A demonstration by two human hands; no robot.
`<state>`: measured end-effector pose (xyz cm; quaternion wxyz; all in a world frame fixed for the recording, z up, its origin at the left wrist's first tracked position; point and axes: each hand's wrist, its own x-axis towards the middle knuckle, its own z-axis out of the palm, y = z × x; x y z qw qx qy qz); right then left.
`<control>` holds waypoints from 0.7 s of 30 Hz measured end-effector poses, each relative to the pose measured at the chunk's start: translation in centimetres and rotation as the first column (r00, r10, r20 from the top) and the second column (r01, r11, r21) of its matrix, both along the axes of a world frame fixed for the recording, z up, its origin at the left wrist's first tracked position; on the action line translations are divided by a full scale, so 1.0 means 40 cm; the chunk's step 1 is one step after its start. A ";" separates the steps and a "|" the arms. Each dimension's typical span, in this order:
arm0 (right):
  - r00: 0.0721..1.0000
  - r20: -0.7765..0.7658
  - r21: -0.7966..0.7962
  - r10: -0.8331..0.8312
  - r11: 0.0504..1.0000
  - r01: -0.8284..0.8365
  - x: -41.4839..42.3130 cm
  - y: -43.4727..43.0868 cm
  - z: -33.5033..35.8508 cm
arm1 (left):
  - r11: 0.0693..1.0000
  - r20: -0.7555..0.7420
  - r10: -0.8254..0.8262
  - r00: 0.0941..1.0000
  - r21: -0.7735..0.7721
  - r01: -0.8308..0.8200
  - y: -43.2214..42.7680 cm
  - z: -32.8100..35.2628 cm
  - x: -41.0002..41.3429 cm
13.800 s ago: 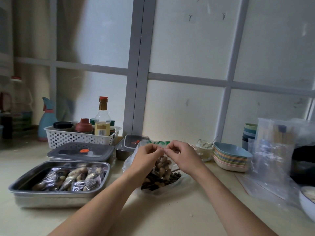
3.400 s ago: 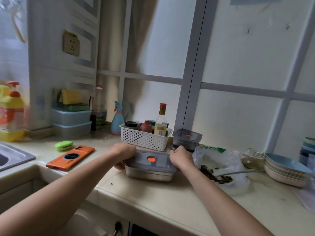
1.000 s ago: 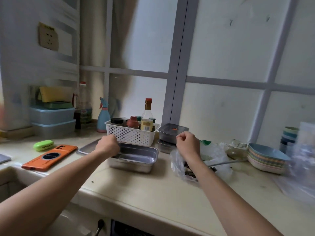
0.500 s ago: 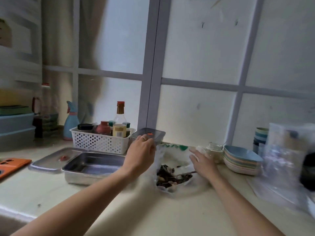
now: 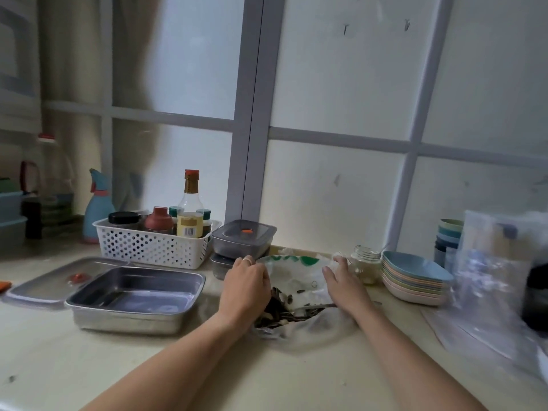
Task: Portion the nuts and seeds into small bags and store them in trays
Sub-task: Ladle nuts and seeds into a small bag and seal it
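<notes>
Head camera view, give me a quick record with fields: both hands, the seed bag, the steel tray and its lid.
left hand: fingers curled over the left rim of the plastic bag
right hand: at the bag's right rim, grip unclear
bag contents: dark seeds
steel tray: open, no bags inside, left of the bag
tray lid: flat on the counter, left of the tray

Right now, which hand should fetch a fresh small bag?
Right. The right hand is at the seed bag's right edge, nearer the clear bags; the left hand sits on the tray side.
</notes>
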<state>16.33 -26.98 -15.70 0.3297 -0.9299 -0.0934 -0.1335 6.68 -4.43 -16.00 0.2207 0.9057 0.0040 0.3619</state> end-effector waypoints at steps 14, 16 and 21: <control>0.989 0.136 0.122 -0.066 0.991 0.049 -0.011 0.037 0.034 | 0.995 -0.038 -0.057 0.998 -0.089 0.053 0.017 0.008 0.004; 0.959 0.238 0.221 -0.154 0.970 0.101 -0.023 0.031 0.059 | 0.993 -0.038 -0.060 0.997 -0.102 0.056 0.018 0.008 0.000; 0.927 0.168 0.259 -0.337 0.922 0.288 -0.036 0.004 0.069 | 0.991 -0.035 -0.059 0.998 -0.118 0.054 0.024 0.003 -0.003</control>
